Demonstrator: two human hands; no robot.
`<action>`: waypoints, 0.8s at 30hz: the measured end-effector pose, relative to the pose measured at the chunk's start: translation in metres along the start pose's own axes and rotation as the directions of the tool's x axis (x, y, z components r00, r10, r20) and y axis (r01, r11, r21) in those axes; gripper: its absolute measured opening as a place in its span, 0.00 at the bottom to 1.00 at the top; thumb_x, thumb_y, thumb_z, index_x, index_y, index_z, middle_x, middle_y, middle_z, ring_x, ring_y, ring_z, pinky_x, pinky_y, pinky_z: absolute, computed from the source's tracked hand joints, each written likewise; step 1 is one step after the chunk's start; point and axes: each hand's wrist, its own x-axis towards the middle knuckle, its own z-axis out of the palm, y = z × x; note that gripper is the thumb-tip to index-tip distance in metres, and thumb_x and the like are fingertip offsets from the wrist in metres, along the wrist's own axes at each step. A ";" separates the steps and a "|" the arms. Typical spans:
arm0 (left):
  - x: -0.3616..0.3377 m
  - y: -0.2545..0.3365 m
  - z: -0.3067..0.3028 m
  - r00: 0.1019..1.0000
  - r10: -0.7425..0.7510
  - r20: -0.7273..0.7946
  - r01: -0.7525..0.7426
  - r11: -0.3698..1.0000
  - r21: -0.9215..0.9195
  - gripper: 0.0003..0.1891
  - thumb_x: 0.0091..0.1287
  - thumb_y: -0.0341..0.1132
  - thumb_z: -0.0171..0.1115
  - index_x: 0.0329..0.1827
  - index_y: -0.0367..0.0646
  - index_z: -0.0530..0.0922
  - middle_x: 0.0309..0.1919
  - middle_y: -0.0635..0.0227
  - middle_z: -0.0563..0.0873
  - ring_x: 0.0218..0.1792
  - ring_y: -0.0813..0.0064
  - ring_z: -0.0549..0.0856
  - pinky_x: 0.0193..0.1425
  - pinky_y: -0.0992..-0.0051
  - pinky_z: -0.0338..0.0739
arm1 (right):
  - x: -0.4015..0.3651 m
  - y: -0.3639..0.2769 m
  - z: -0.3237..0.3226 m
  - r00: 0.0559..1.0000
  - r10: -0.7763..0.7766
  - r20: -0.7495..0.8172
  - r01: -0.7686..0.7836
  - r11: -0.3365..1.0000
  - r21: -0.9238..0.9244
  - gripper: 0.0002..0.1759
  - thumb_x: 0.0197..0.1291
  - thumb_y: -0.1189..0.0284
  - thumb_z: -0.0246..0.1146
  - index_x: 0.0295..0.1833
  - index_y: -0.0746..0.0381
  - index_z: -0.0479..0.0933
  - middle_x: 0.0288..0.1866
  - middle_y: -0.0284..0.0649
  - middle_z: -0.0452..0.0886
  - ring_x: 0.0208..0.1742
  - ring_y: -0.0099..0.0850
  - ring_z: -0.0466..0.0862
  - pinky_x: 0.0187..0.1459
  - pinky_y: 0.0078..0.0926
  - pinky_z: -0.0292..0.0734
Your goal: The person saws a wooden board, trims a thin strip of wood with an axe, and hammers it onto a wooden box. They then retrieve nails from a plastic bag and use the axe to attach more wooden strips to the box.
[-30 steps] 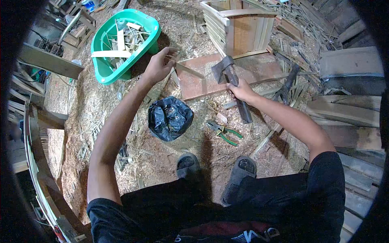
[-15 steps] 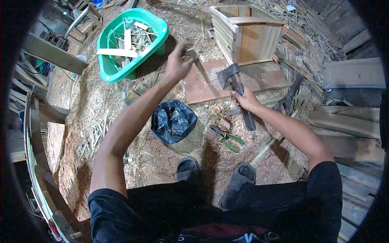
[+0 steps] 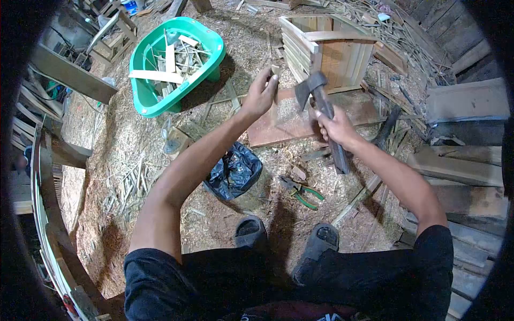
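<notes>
We saw the dark-handled, grey-headed hatchet (image 3: 323,102) above the reddish flat board (image 3: 284,125), long axis running near-right to far-left, head at the far end. The right hand (image 3: 335,127) was wrapped tight round its handle. The outstretched left hand (image 3: 261,95) pinched a small pale wood piece (image 3: 275,70) just beside the head. The green plastic tub (image 3: 155,109), far left, held wood offcuts (image 3: 160,76).

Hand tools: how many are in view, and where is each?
2. A hatchet is gripped in the right hand; green-handled pliers lie on the sawdust floor. Others may be hidden among the scrap wood.
</notes>
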 end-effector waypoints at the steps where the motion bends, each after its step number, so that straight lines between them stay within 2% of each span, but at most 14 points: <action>1: -0.003 0.012 -0.002 0.999 -0.034 -0.016 0.034 0.999 0.012 0.18 0.78 0.37 0.54 0.66 0.37 0.73 0.39 0.72 0.78 0.42 0.82 0.77 0.51 0.77 0.74 | -0.003 -0.010 0.001 1.000 -0.014 -0.008 0.015 1.000 0.027 0.10 0.73 0.68 0.59 0.51 0.61 0.69 0.29 0.30 0.72 0.23 0.18 0.73 0.22 0.20 0.73; 2: -0.007 0.025 -0.004 0.997 -0.065 -0.033 0.066 0.998 0.024 0.17 0.77 0.35 0.56 0.64 0.37 0.75 0.38 0.72 0.80 0.42 0.83 0.78 0.50 0.77 0.75 | -0.006 -0.021 0.003 0.997 -0.074 -0.034 0.077 0.990 0.120 0.09 0.73 0.68 0.59 0.46 0.61 0.68 0.28 0.30 0.73 0.22 0.18 0.73 0.22 0.19 0.73; 4: -0.008 0.033 -0.011 0.987 -0.147 -0.066 0.151 0.987 0.048 0.14 0.72 0.32 0.64 0.58 0.36 0.81 0.38 0.70 0.86 0.42 0.82 0.83 0.48 0.76 0.78 | -0.014 -0.048 0.003 0.992 -0.113 -0.056 0.121 0.980 0.157 0.08 0.73 0.69 0.57 0.45 0.62 0.68 0.26 0.30 0.72 0.21 0.19 0.72 0.21 0.21 0.72; 6: -0.013 0.030 -0.013 0.992 -0.081 -0.093 0.086 0.995 0.052 0.13 0.71 0.32 0.66 0.55 0.36 0.82 0.39 0.69 0.87 0.42 0.81 0.83 0.48 0.76 0.78 | -0.020 -0.066 0.003 0.983 -0.174 -0.055 0.182 0.962 0.205 0.08 0.73 0.70 0.57 0.43 0.62 0.68 0.25 0.30 0.72 0.20 0.18 0.71 0.21 0.21 0.71; 8: -0.016 0.033 -0.016 0.994 -0.041 -0.104 0.054 0.991 0.125 0.12 0.68 0.32 0.69 0.52 0.38 0.85 0.42 0.68 0.89 0.43 0.81 0.84 0.49 0.76 0.79 | -0.030 -0.087 0.005 0.980 -0.198 -0.033 0.201 0.968 0.151 0.09 0.73 0.69 0.58 0.43 0.62 0.68 0.24 0.30 0.72 0.20 0.18 0.72 0.21 0.21 0.71; 14: -0.020 0.049 -0.016 0.994 -0.010 -0.112 0.034 0.976 0.217 0.12 0.66 0.32 0.70 0.51 0.42 0.87 0.39 0.66 0.88 0.40 0.78 0.84 0.47 0.76 0.78 | -0.044 -0.106 0.014 0.969 -0.246 0.024 0.241 0.964 0.115 0.11 0.72 0.66 0.60 0.43 0.61 0.68 0.22 0.29 0.72 0.20 0.18 0.73 0.21 0.22 0.70; 24: -0.020 0.060 -0.008 0.992 0.008 -0.127 0.027 0.962 0.270 0.11 0.63 0.31 0.73 0.47 0.37 0.87 0.41 0.64 0.88 0.42 0.76 0.85 0.47 0.73 0.79 | -0.049 -0.113 0.017 0.977 -0.211 0.020 0.206 0.968 0.143 0.10 0.73 0.67 0.59 0.44 0.61 0.68 0.24 0.29 0.71 0.20 0.18 0.72 0.22 0.22 0.70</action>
